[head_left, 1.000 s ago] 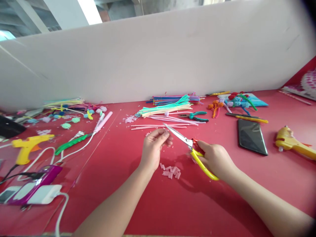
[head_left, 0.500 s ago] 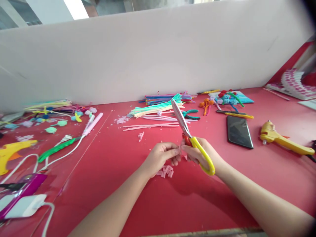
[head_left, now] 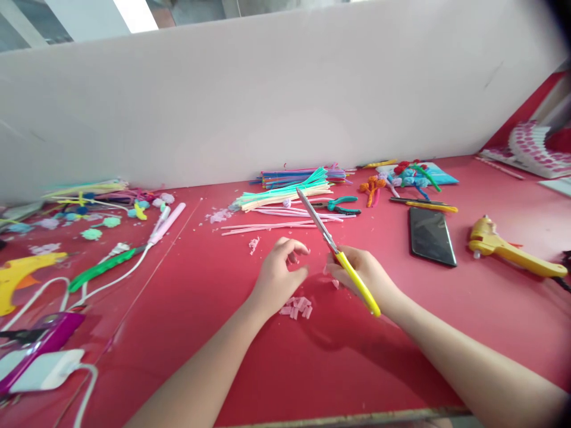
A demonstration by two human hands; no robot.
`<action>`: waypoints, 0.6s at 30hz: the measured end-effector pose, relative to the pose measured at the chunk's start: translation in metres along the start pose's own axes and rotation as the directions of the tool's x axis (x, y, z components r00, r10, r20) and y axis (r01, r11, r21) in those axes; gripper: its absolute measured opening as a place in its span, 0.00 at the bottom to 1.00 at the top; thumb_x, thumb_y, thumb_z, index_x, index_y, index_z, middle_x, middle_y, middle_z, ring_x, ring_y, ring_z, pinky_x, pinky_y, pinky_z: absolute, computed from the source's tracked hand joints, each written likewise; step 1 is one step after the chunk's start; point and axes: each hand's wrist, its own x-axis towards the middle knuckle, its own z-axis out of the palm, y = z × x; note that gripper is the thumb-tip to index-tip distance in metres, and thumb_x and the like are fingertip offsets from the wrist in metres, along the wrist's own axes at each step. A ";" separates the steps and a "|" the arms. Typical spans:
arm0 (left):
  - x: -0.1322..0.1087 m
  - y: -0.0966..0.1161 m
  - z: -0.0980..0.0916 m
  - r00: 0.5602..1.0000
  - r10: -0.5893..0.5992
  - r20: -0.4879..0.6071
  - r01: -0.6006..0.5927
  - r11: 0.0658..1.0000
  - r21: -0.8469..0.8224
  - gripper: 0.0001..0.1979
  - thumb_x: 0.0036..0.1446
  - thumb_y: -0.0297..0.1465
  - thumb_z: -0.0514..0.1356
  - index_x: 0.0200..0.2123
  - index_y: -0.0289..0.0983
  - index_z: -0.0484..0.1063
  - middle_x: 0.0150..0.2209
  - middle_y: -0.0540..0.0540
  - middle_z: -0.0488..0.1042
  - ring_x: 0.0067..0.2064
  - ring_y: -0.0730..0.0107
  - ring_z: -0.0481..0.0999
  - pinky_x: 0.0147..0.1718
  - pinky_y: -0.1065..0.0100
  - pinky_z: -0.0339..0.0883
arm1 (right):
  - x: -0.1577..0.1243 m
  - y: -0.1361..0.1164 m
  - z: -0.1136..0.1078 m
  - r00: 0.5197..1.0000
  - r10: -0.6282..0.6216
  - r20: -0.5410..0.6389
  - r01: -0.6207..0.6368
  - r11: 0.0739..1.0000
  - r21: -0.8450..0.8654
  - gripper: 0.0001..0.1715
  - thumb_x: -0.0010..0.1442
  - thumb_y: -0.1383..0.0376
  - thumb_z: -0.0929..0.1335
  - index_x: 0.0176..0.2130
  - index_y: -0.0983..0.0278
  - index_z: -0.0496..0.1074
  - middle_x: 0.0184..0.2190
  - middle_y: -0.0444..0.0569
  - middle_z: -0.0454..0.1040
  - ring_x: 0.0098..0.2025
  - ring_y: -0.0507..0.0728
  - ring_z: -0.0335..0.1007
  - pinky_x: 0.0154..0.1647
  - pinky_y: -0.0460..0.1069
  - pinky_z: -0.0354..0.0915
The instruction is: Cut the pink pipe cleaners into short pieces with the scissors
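Working over a red table (head_left: 276, 380), with a small pile of pink pieces (head_left: 296, 308) at the lower centre of the frame, just below the left hand (head_left: 279, 276). Holding the left thumb and fingers spread, with nothing visible between them. Gripping yellow-handled scissors (head_left: 346, 266) just right of centre, with the right hand (head_left: 372, 274) wrapped around the handle and the blades seemingly pressed together, pointed up and left. Impossible to tell pinched from merely lying beneath: pink scraps (head_left: 335, 284) beside the right fingertips. For good control, probably best to angle the blade tips away from the spread left fingers, to handle small scraps one at a time in a light pinch, and to squeeze the handles only with the left fingers well clear of the blades. Visible farther back: at the right, a yellow glue gun (head_left: 517, 253) and a dark phone (head_left: 432, 236); above centre, loose pink stems (head_left: 267, 227), teal-and-black pliers (head_left: 336, 205) and a green-and-cream bundle (head_left: 285, 197); across the top, a white partition (head_left: 285, 101).
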 end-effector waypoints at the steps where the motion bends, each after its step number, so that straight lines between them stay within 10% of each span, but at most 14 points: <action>1: -0.001 0.003 0.002 0.999 0.018 0.037 -0.017 1.000 -0.022 0.05 0.45 0.29 0.57 0.30 0.38 0.67 0.31 0.50 0.64 0.31 0.74 0.64 0.33 0.72 0.58 | 0.000 0.000 0.001 1.000 0.000 -0.004 0.000 1.000 -0.021 0.08 0.46 0.61 0.60 0.24 0.64 0.61 0.16 0.39 0.60 0.18 0.46 0.53 0.17 0.43 0.46; 10: -0.005 0.007 0.011 0.997 -0.067 0.043 0.077 0.956 -0.283 0.04 0.47 0.31 0.56 0.26 0.36 0.69 0.26 0.50 0.67 0.30 0.74 0.66 0.31 0.72 0.58 | 0.001 0.008 0.002 0.993 -0.112 -0.042 0.105 0.983 -0.151 0.11 0.48 0.58 0.60 0.24 0.64 0.60 0.17 0.39 0.60 0.19 0.47 0.52 0.18 0.43 0.45; 18: 0.004 -0.009 0.008 0.941 -0.332 -0.056 0.147 0.555 -0.819 0.06 0.44 0.30 0.60 0.27 0.35 0.69 0.24 0.51 0.68 0.25 0.80 0.65 0.26 0.75 0.58 | -0.002 0.005 -0.004 0.986 -0.154 -0.066 0.080 0.778 -0.623 0.20 0.51 0.48 0.57 0.27 0.62 0.59 0.18 0.43 0.65 0.20 0.51 0.60 0.20 0.44 0.47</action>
